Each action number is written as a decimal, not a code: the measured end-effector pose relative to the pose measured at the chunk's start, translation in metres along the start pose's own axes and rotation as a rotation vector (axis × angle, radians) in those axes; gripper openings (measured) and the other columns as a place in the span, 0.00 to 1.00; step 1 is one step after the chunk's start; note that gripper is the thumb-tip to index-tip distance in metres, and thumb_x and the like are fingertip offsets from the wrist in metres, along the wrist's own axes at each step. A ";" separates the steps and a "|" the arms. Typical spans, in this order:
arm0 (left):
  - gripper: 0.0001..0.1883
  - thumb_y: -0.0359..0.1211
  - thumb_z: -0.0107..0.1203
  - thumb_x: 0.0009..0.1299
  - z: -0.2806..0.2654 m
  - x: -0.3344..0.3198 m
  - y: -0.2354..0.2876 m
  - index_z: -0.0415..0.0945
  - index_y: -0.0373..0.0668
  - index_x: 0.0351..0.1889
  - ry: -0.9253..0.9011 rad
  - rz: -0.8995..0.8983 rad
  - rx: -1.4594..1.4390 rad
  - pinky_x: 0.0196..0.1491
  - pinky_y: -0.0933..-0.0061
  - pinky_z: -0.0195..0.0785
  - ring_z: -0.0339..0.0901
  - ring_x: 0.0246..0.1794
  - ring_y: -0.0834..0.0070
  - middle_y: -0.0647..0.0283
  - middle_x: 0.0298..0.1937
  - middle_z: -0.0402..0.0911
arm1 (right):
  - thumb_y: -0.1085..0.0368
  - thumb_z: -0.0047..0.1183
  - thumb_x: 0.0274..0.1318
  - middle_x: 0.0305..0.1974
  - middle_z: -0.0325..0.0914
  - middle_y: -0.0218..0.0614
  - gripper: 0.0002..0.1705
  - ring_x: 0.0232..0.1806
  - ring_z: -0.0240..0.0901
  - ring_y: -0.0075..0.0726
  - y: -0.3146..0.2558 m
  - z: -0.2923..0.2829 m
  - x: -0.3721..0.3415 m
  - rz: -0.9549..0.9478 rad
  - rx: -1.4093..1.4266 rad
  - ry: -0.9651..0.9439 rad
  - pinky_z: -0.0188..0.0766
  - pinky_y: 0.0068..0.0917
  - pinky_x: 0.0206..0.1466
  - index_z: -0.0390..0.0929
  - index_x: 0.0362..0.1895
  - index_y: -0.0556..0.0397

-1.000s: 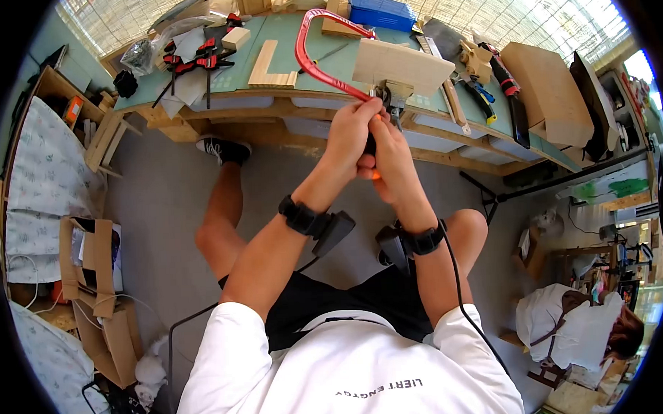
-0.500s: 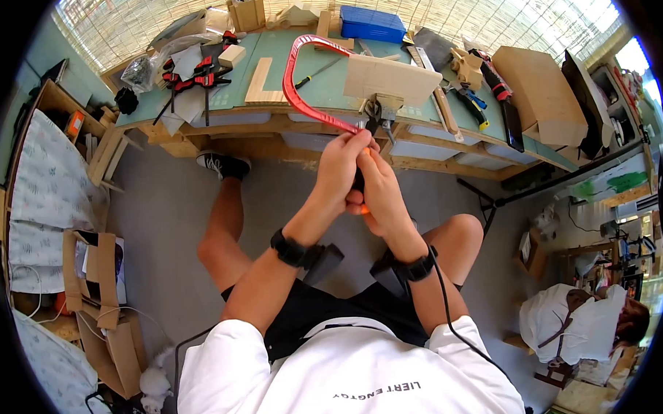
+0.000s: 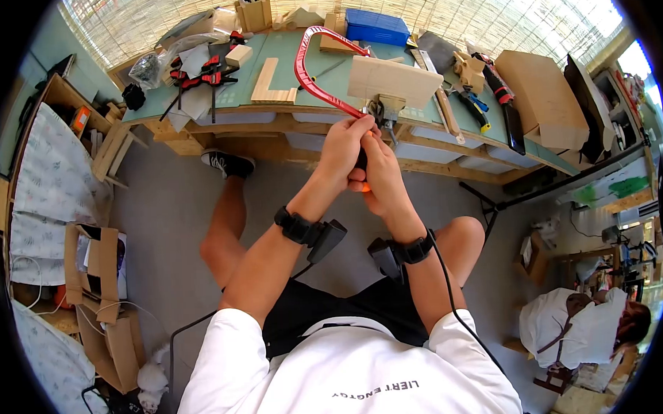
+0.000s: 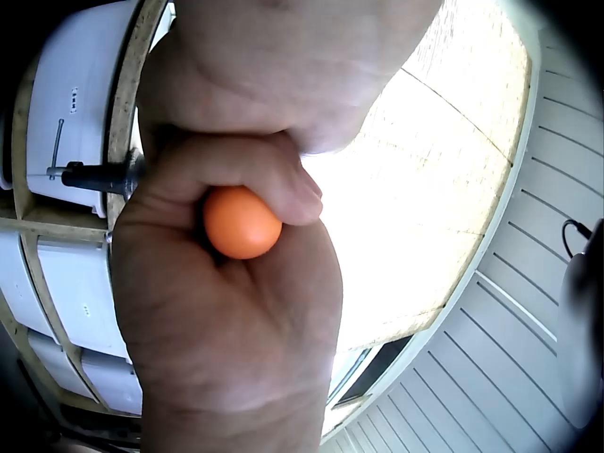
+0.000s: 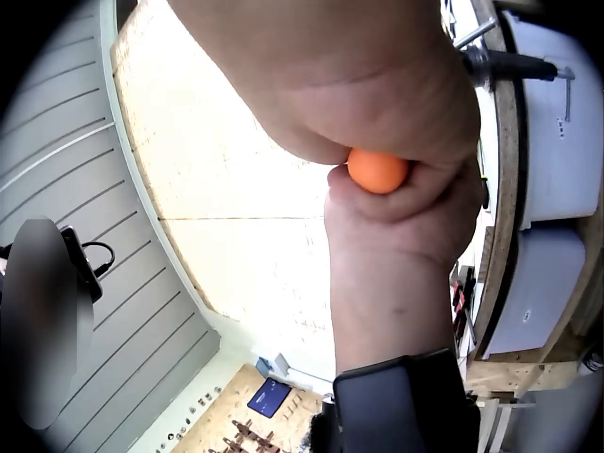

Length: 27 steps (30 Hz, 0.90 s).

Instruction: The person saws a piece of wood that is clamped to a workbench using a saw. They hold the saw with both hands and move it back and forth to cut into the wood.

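Both hands are wrapped together round the handle of a red-framed fret saw [image 3: 304,60], left hand [image 3: 342,152] and right hand [image 3: 382,170] side by side. An orange handle end [image 4: 243,223] shows between the curled fingers in the left wrist view. The same orange end [image 5: 377,171] pokes out between the hands in the right wrist view. Ahead of the hands, a thin wooden board [image 3: 393,81] stands upright in a vise [image 3: 386,106] at the bench's front edge. The saw's frame reaches round the board's left end. Most of the handle is hidden by the fingers.
On the green bench [image 3: 267,45] lie an L-shaped wooden piece [image 3: 270,83], red-and-black clamps [image 3: 206,74], a blue box [image 3: 376,26], a yellow-and-black knife [image 3: 478,114] and a cardboard box [image 3: 543,94]. Cables run from both wrist cameras. A tripod leg [image 3: 485,202] stands at right.
The hands and saw drew back from the vise toward the body, then shifted slightly forward again. Both hands keep their grip on the handle; the head view has tilted a little.
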State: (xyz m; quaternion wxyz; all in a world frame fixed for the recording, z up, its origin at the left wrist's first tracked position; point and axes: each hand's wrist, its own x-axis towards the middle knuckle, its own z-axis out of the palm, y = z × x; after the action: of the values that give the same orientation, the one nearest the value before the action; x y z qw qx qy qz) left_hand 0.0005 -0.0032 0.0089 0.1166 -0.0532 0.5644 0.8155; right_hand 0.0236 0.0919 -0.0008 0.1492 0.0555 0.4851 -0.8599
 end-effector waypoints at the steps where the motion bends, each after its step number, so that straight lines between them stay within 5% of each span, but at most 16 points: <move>1: 0.16 0.43 0.50 0.72 0.001 -0.004 0.000 0.76 0.39 0.32 0.023 -0.014 0.026 0.28 0.75 0.66 0.71 0.26 0.78 0.65 0.28 0.75 | 0.53 0.40 0.72 0.26 0.69 0.22 0.14 0.16 0.61 0.15 0.002 0.001 -0.007 -0.003 0.002 -0.004 0.54 0.16 0.12 0.71 0.48 0.46; 11: 0.16 0.43 0.50 0.73 -0.007 0.000 -0.004 0.76 0.39 0.35 -0.074 0.027 0.000 0.31 0.77 0.66 0.71 0.30 0.81 0.66 0.31 0.76 | 0.53 0.39 0.72 0.26 0.68 0.26 0.13 0.17 0.64 0.18 -0.001 0.003 -0.011 -0.006 0.002 -0.057 0.60 0.20 0.14 0.67 0.44 0.48; 13: 0.17 0.44 0.47 0.75 -0.007 0.001 -0.002 0.76 0.39 0.36 -0.053 0.050 0.096 0.14 0.82 0.59 0.68 0.17 0.85 0.66 0.29 0.76 | 0.53 0.38 0.73 0.27 0.69 0.27 0.13 0.18 0.65 0.20 0.002 -0.001 -0.010 -0.001 -0.005 -0.064 0.63 0.21 0.16 0.66 0.44 0.49; 17: 0.17 0.44 0.47 0.75 -0.013 0.001 0.004 0.76 0.40 0.37 -0.057 0.006 0.163 0.12 0.82 0.57 0.68 0.17 0.86 0.66 0.29 0.76 | 0.54 0.38 0.74 0.28 0.68 0.27 0.13 0.23 0.65 0.21 0.011 -0.005 -0.009 -0.025 -0.044 -0.099 0.65 0.23 0.21 0.67 0.48 0.48; 23: 0.18 0.45 0.48 0.76 -0.027 0.009 -0.004 0.77 0.38 0.38 -0.173 -0.027 0.011 0.19 0.81 0.66 0.73 0.21 0.82 0.64 0.33 0.79 | 0.50 0.38 0.74 0.40 0.76 0.33 0.21 0.37 0.76 0.27 0.011 -0.013 -0.014 -0.032 -0.024 -0.171 0.74 0.25 0.34 0.69 0.55 0.53; 25: 0.20 0.48 0.49 0.75 -0.027 0.010 -0.009 0.78 0.39 0.36 -0.120 -0.103 -0.114 0.29 0.79 0.71 0.76 0.28 0.79 0.63 0.33 0.79 | 0.47 0.37 0.73 0.45 0.77 0.35 0.26 0.48 0.75 0.30 0.009 -0.028 -0.010 -0.026 -0.043 -0.044 0.75 0.29 0.44 0.71 0.57 0.57; 27: 0.21 0.49 0.48 0.75 -0.028 0.007 -0.009 0.78 0.39 0.38 -0.138 -0.102 -0.128 0.33 0.77 0.73 0.77 0.30 0.78 0.64 0.34 0.80 | 0.45 0.37 0.72 0.44 0.78 0.36 0.29 0.48 0.75 0.32 0.018 -0.049 -0.001 -0.020 -0.014 -0.002 0.75 0.34 0.50 0.72 0.58 0.56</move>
State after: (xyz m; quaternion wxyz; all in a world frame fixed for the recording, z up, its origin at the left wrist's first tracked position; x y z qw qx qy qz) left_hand -0.0053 -0.0252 -0.0110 0.1929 -0.0332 0.4985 0.8445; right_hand 0.0275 0.1245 -0.0408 0.1413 0.0486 0.4913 -0.8581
